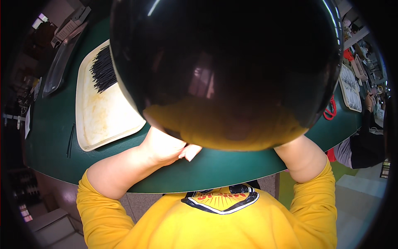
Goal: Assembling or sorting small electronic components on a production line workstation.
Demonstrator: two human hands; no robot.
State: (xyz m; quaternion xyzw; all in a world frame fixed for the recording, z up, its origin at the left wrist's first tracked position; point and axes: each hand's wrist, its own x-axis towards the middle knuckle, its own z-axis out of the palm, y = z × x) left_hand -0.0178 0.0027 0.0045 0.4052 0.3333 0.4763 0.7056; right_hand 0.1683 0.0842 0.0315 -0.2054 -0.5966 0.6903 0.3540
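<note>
A large glossy black dome [232, 74], which looks like a lamp shade, fills the upper middle and covers most of the work area. My left hand [166, 146] shows below its lower left rim, over the green tabletop [215, 170]. Its visible fingers are curled in, and whatever they may hold is hidden. Of my right arm I see the forearm [302, 155] up to the wrist; the hand itself is behind the dome. Left of the dome, near my left hand, lies a cream tray [103, 128] with a bundle of thin black strips [103, 69].
Two loose black strips [71, 140] lie left of the tray. Farther left stands a clear plastic bin [60, 68]. At the right are a red-handled tool [330, 109] and a white tray of small parts [350, 88]. Another person [365, 143] sits at the far right.
</note>
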